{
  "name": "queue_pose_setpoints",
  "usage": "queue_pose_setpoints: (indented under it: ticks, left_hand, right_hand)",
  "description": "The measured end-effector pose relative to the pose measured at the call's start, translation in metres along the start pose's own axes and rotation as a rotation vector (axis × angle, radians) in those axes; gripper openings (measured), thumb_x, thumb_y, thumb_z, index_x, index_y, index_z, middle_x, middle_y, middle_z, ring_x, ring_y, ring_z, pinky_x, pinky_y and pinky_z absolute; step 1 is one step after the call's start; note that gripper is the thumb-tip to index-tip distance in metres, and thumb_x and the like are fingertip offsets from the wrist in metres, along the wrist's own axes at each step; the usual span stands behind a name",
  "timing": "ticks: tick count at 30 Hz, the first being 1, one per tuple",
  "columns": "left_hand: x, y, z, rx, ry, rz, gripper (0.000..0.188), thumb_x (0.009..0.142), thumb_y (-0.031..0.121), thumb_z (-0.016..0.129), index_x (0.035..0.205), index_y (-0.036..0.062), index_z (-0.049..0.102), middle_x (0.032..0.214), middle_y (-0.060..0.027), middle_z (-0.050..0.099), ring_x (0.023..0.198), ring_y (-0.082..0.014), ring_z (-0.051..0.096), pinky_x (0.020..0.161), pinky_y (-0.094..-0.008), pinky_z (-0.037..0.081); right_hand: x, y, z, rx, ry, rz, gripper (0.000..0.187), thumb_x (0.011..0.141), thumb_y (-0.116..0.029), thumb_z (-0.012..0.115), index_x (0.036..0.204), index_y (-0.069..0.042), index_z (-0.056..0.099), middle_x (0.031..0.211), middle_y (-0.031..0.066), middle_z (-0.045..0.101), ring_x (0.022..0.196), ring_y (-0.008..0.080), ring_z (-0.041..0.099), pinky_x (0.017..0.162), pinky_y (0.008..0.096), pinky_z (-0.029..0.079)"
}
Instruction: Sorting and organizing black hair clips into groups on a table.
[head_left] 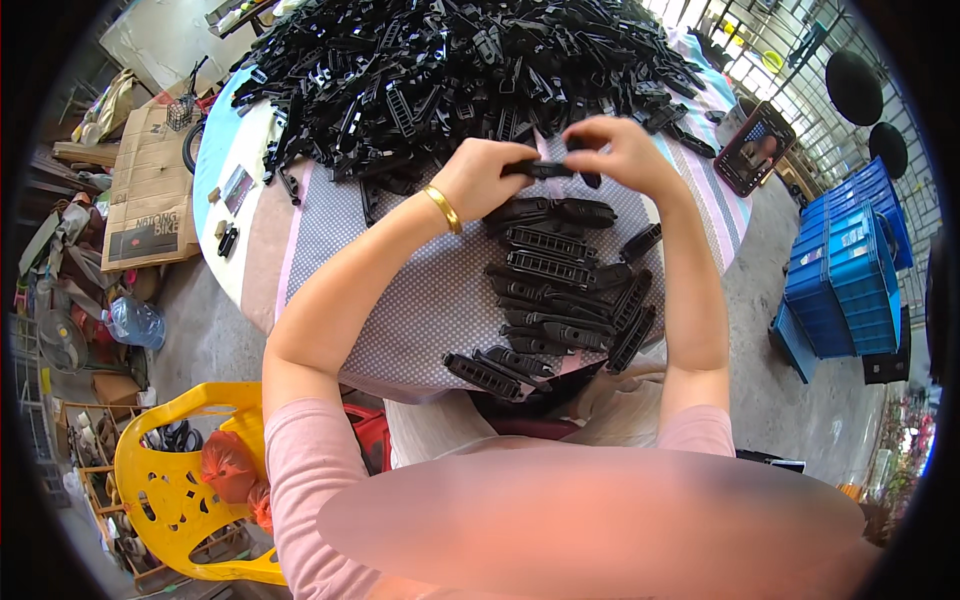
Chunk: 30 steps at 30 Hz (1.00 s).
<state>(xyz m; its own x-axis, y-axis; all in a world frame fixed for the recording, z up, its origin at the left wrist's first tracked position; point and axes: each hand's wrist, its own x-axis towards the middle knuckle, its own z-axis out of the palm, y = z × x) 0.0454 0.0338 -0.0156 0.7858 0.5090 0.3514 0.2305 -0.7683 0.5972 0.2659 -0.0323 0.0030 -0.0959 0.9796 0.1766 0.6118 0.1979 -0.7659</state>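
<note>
My left hand [475, 182] pinches a slim black plastic part [547, 169] above the table. My right hand [628, 158] is curled at the part's right end, its thumb close to that end. Something dark shows between its thumb and fingers, too small to make out. Below both hands, a loose group of black plastic parts lies in rows. Among them are ladder-like slotted pieces [548, 267] and smoother, rounded pieces [585, 212]. A gold bracelet [443, 208] circles my left wrist.
A large heap of similar black parts [430, 80] covers the far side of the cloth-covered table [390, 290]. A phone [757, 148] stands at the right edge. Blue crates [850, 270] are on the right; a yellow chair [165, 500] and a cardboard box [150, 185] are on the left.
</note>
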Motion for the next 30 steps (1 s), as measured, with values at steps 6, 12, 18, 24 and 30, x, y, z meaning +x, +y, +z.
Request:
queue_pose_setpoints:
  ticks: [6,12,18,24,30]
  left_hand:
    - [0.004,-0.002,-0.009,-0.579,0.0,-0.447,0.038,0.082,0.0,0.056,0.119,-0.0052,0.052,0.093,-0.0122,0.065,0.073,-0.0156,0.065,0.064,-0.0243,0.055]
    - [0.002,0.0,-0.01,-1.002,0.096,-0.381,0.04,0.081,-0.004,0.051,0.121,-0.0062,0.049,0.102,-0.0148,0.063,0.09,-0.0193,0.065,0.082,-0.0287,0.053]
    - [0.001,0.006,-0.018,-0.826,0.051,-0.372,0.043,0.079,-0.005,0.053,0.122,-0.0058,0.049,0.106,-0.0143,0.062,0.091,-0.0185,0.065,0.085,-0.0253,0.051]
    - [0.001,0.002,-0.012,-0.817,0.163,-0.365,0.042,0.079,0.001,0.064,0.118,-0.0055,0.053,0.1,-0.011,0.064,0.087,-0.013,0.064,0.07,-0.0203,0.051]
    - [0.003,0.001,-0.021,-0.368,0.1,-0.223,0.036,0.078,0.002,0.067,0.113,-0.0001,0.059,0.093,-0.0081,0.066,0.079,-0.0083,0.062,0.067,-0.0199,0.051]
  right_hand:
    - [0.001,-0.015,0.012,0.597,0.251,-0.157,0.029,0.078,-0.001,0.065,0.105,-0.001,0.057,0.098,0.0083,0.064,0.094,0.0146,0.06,0.085,0.0268,0.047]
    - [0.002,-0.019,0.03,0.301,0.19,-0.208,0.033,0.077,0.0,0.067,0.108,0.0,0.058,0.102,0.0063,0.062,0.095,0.0148,0.059,0.087,0.0275,0.047]
    - [0.0,-0.023,0.028,-0.081,0.277,-0.399,0.029,0.073,0.0,0.069,0.102,-0.001,0.063,0.1,0.0086,0.062,0.094,0.0196,0.06,0.084,0.0283,0.048]
    - [-0.001,-0.025,0.033,-0.253,0.348,-0.531,0.028,0.07,0.002,0.069,0.098,-0.002,0.065,0.104,0.011,0.062,0.096,0.0239,0.06,0.082,0.031,0.049]
    - [0.001,-0.02,0.034,-0.113,0.359,-0.416,0.051,0.066,-0.016,0.077,0.111,-0.002,0.06,0.108,0.0092,0.062,0.096,0.0211,0.059,0.086,0.0306,0.045]
